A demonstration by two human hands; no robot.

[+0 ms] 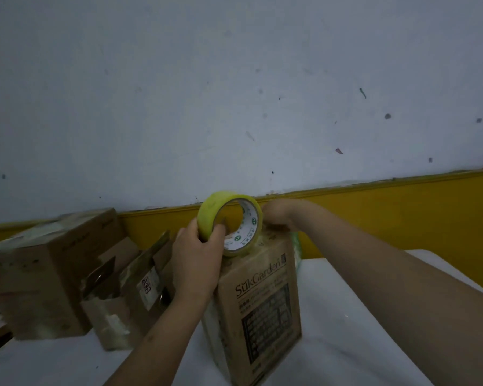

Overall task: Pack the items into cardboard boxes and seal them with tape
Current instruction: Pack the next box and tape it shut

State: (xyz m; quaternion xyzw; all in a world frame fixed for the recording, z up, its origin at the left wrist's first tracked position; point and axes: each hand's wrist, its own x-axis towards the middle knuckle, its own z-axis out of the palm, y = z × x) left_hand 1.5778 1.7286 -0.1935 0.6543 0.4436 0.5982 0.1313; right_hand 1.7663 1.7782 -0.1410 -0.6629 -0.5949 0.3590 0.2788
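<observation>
Two hands meet on top of the brown box [262,296], standing on the white table [346,344]. Left hand [200,252] grips the yellow tape roll [207,218]; right hand [278,215] rests at the far edge (can't tell what it holds). Best to pull the roll back slowly, tape flat.

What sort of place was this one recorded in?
Likely an improvised packing corner in a home or small shop: cardboard boxes on a white-covered table, a scuffed painted wall, a tape roll in the left hand.
</observation>
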